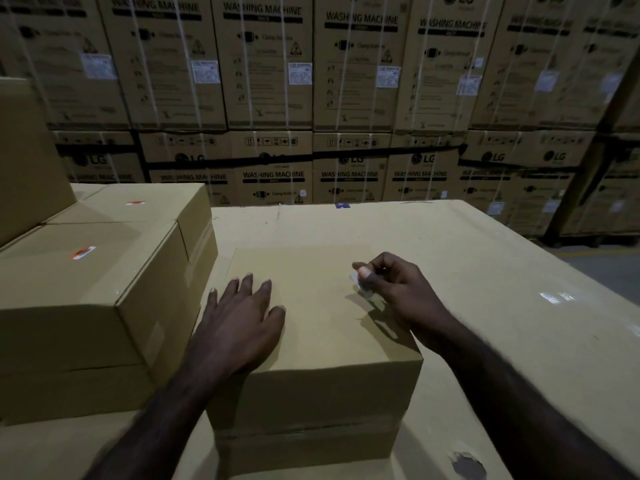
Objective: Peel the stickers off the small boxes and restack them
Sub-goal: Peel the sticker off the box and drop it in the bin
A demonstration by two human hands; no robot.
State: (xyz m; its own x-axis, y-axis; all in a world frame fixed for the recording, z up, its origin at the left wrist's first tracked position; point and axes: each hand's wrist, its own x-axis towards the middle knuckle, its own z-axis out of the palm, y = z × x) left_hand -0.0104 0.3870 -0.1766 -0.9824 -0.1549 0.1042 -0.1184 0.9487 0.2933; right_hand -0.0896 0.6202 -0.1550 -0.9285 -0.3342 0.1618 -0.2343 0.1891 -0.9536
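Observation:
A small brown box (311, 341) stands in front of me on a large cardboard surface (502, 289). My left hand (239, 320) lies flat on its top, fingers spread. My right hand (394, 289) pinches a pale sticker (362, 284) between thumb and fingers, lifted just above the box top near its right side. To the left sit two more small boxes: the near one (79, 299) carries an orange-and-white sticker (83, 252), the far one (145, 206) an orange sticker (135, 203).
A taller carton (27, 161) rises at the far left. A wall of stacked washing-machine cartons (311, 98) fills the background. The large cardboard surface has a torn hole (467, 465) near its front and drops off at the right to the floor (606, 268).

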